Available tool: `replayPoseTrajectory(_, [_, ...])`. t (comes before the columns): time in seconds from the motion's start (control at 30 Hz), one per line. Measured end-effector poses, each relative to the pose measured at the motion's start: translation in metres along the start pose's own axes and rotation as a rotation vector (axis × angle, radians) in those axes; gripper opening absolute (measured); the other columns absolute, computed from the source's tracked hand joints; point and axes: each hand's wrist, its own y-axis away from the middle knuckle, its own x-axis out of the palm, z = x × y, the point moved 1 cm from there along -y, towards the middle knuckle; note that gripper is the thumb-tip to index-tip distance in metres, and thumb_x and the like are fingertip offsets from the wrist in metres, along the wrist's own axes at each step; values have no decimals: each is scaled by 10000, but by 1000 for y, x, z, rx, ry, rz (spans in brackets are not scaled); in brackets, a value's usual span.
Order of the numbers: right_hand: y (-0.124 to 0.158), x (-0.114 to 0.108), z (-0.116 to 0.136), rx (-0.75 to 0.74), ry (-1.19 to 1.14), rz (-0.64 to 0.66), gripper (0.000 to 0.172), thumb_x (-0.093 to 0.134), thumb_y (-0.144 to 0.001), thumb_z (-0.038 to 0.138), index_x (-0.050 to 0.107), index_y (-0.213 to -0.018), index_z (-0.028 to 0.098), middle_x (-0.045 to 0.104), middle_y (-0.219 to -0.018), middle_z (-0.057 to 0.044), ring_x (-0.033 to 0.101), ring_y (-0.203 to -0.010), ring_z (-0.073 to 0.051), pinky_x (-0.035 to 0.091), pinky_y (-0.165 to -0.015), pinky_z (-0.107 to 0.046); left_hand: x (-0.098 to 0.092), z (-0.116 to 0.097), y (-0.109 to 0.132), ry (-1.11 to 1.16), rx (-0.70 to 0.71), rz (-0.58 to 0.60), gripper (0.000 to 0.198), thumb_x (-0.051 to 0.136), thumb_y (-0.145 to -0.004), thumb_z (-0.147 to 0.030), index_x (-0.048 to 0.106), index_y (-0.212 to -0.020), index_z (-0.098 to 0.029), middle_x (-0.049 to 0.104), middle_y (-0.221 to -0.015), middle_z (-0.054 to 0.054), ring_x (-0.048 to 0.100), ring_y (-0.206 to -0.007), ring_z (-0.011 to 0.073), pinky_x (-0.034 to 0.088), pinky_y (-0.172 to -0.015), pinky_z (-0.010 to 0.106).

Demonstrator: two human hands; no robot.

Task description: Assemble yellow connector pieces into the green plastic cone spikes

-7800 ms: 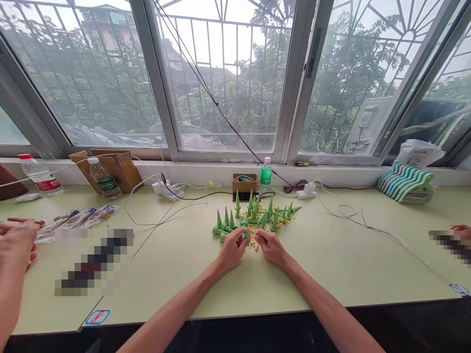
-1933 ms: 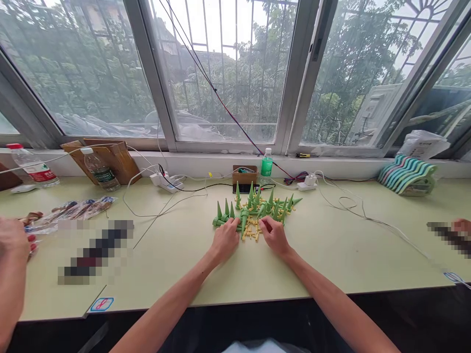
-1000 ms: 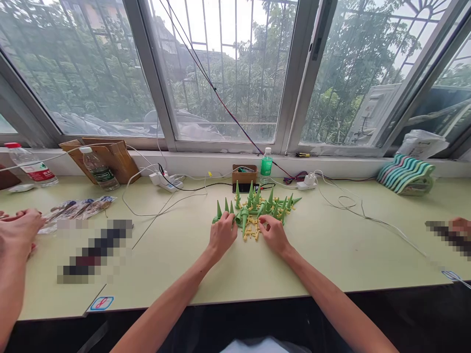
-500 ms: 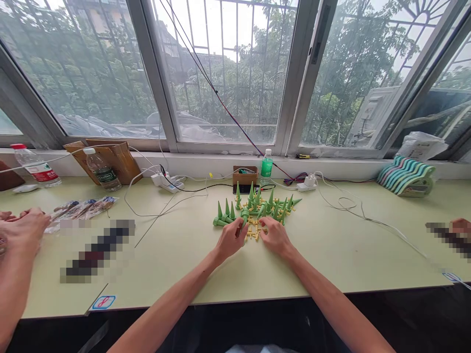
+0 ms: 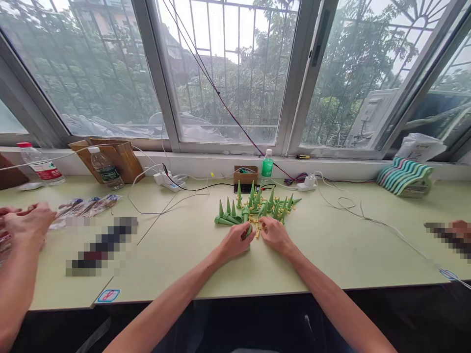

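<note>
My left hand is closed around a green cone-shaped spike, most of which the fingers cover. Close beside it, my right hand has its fingertips pinched at the small yellow valve pieces; what sits between them is hidden. Just beyond both hands stands a cluster of green cone spikes, many upright, some with yellow fittings. Left of the cluster, several more green spikes stand near others lying on their sides.
A green bottle and a small brown box stand behind the cluster. Cables and power strips lie along the back. At left are another person's hands, bagged items and bottles; hangers lie right.
My left hand has come nearer and slightly right, now with a green spike in its grip. The right hand stays at the yellow pieces. The view has shifted slightly.
</note>
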Motion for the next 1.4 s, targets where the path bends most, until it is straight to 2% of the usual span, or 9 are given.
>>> replayPoseTrajectory(0.2, [-1, 2, 0, -5, -20, -25, 196, 541, -771, 128, 596, -948, 191, 625, -840, -37, 575, -760, -166, 356, -640, -238, 1, 0, -1, 18, 40, 57, 248, 459, -888, -284, 517, -678, -167, 458, -574, -41, 366, -504, 77, 318, -542, 204])
replayPoseTrajectory(0.4, [-1, 2, -1, -1, -61, -52, 187, 539, -776, 124, 601, -937, 195, 640, -829, -30, 588, -766, -171, 377, -657, -243, 0, 0, -2, -4, 30, 37, 279, 454, -898, -288, 554, -669, -163, 480, -565, -36, 362, -504, 81, 323, -545, 218])
replayPoseTrajectory(0.53, [-3, 5, -3, 2, -120, -90, 191, 528, -785, 119, 606, -943, 193, 645, -834, -31, 593, -754, -169, 406, -682, -253, 0, 1, -3, -2, 3, -8, 316, 454, -902, -313, 558, -644, -163, 477, -541, -34, 338, -493, 82, 326, -538, 229])
replayPoseTrajectory(0.7, [-5, 6, -5, 23, -185, -171, 148, 501, -805, 119, 592, -900, 186, 648, -823, -37, 584, -697, -164, 429, -670, -261, -1, 5, -5, 18, -59, -108, 381, 449, -913, -388, 516, -611, -164, 400, -495, -43, 293, -474, 79, 299, -500, 228])
replayPoseTrajectory(0.93, [-3, 2, 0, 9, -274, -280, 88, 502, -857, 231, 578, -877, 193, 641, -806, -28, 565, -624, -150, 427, -625, -261, 3, 14, -8, 57, -74, -197, 436, 417, -921, -458, 464, -595, -172, 371, -496, -43, 273, -464, 75, 280, -470, 221])
replayPoseTrajectory(1.1, [-3, 2, 5, -28, -324, -307, 83, 519, -870, 260, 573, -869, 197, 630, -811, -29, 574, -687, -157, 436, -630, -258, 4, 17, -11, 56, -94, -233, 450, 412, -912, -506, 501, -629, -168, 396, -500, -40, 293, -456, 76, 279, -474, 220])
replayPoseTrajectory(1.27, [-4, 4, 8, -59, -354, -346, 85, 541, -878, 270, 577, -849, 199, 617, -854, -48, 579, -783, -171, 461, -649, -257, 3, 15, -17, 66, -86, -301, 458, 424, -911, -487, 479, -589, -167, 385, -485, -46, 309, -443, 68, 276, -475, 210])
replayPoseTrajectory(1.4, [-4, 6, 11, -97, -423, -340, 104, 521, -894, 287, 565, -860, 199, 618, -849, -42, 581, -790, -169, 486, -679, -265, 2, 13, -21, 66, -72, -322, 436, 432, -915, -465, 493, -604, -167, 392, -475, -47, 317, -437, 68, 276, -475, 205])
